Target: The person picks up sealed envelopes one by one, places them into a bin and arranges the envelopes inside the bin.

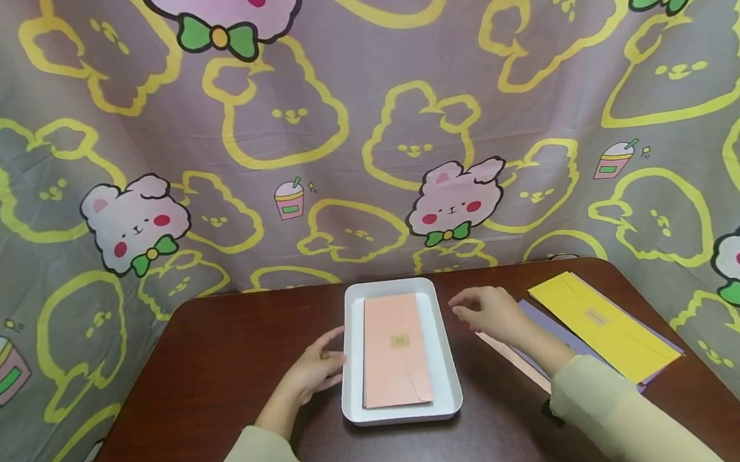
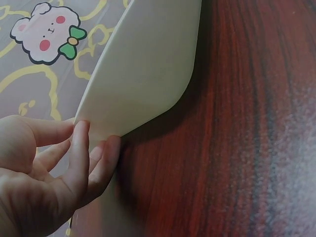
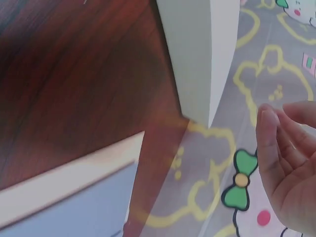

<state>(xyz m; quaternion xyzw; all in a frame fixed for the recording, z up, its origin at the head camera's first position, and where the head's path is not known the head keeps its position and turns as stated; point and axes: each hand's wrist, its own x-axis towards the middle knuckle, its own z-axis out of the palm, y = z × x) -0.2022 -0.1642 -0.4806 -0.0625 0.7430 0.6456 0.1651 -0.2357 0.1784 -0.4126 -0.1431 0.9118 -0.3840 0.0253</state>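
A white tray (image 1: 453,392) stands at the middle of the table, with a pink envelope (image 1: 396,375) lying lengthwise inside it. The envelope bears a small gold label. My left hand (image 1: 312,372) is at the tray's left side; in the left wrist view its fingertips (image 2: 81,129) touch the outer wall near the rim. On the other side, my right hand (image 1: 492,313) hovers between the tray and the envelopes at the right. Its fingers are loosely bent, thumb close to the index finger, and nothing shows between them in the right wrist view.
At the right lie a yellow envelope (image 1: 606,328), a purple envelope (image 1: 539,322) and a pinkish one (image 1: 520,359), overlapping and partly covered by my right arm. The dark wooden table (image 1: 223,361) ends at a patterned curtain (image 1: 350,159) behind.
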